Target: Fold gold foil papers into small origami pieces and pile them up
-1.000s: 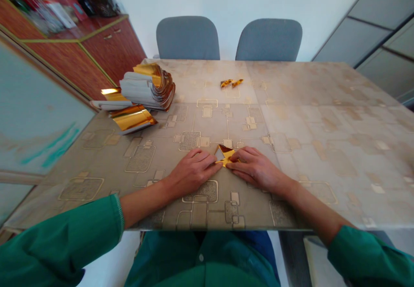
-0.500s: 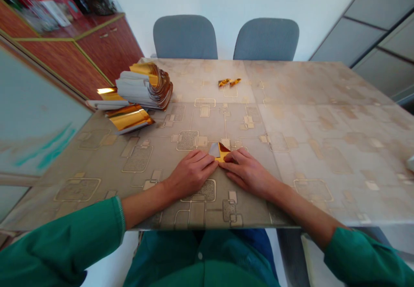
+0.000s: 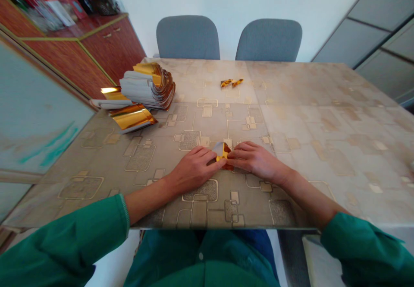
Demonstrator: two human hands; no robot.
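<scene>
My left hand (image 3: 196, 166) and right hand (image 3: 257, 161), fingertips nearly closed, pinch a small, angular, shiny gold-and-white paper piece (image 3: 221, 153) on the beige patterned tablecloth (image 3: 297, 118), apparently mid-fold (next probably needing a firm crease).

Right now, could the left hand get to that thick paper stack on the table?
Probably yes: nothing appears to stand between the left hand and the paper stack, which lies ahead to its left. It would likely have to leave the gold piece it is touching.
</scene>
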